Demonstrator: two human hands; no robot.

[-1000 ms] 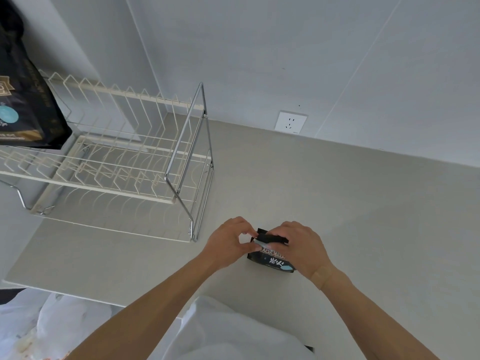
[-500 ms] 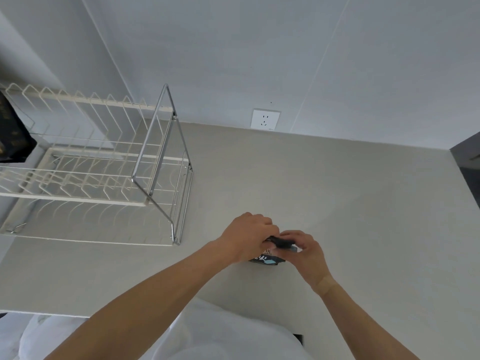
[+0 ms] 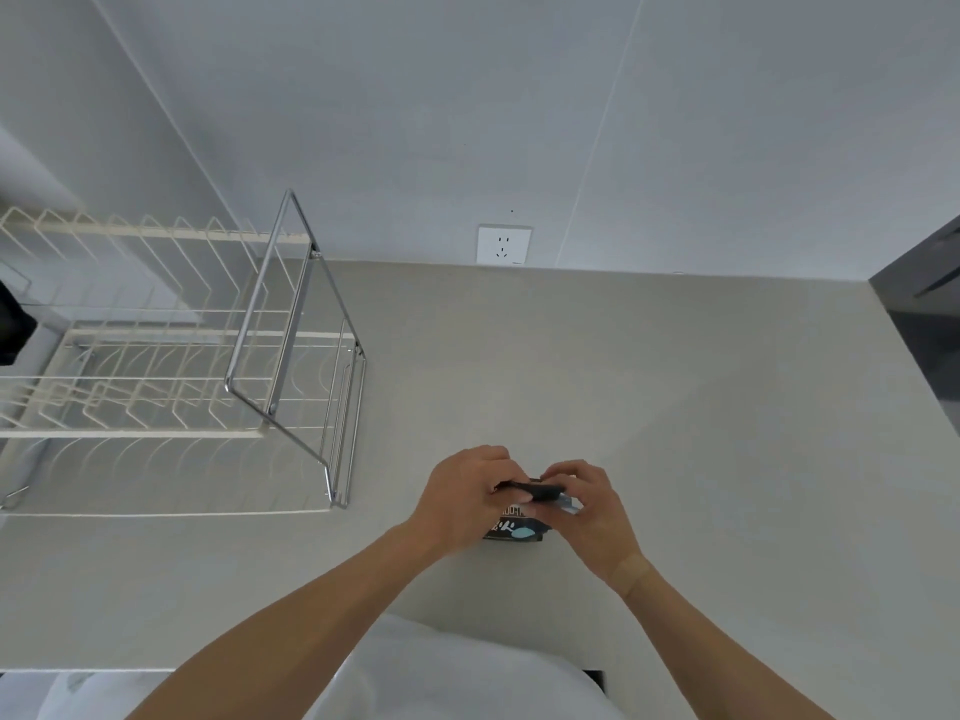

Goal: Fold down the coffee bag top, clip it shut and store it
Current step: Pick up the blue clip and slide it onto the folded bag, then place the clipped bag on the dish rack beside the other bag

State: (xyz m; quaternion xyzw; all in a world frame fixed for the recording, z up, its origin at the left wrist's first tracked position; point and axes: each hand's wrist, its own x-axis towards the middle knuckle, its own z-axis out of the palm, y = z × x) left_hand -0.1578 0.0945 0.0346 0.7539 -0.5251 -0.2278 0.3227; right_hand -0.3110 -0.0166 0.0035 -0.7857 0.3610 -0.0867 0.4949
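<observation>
Gripping a small black coffee bag (image 3: 511, 532) from both sides, the left hand (image 3: 467, 504) and right hand (image 3: 589, 506) close their fingers over its folded top, where a black clip (image 3: 540, 493) sits between the fingertips; the bag stands on the pale countertop (image 3: 675, 407) close to its near edge, at about six o'clock. Well apart at nine o'clock stands a white and chrome wire dish rack (image 3: 208, 366), and at twelve o'clock a white wall socket (image 3: 504, 244) sits just above the counter's back edge.
</observation>
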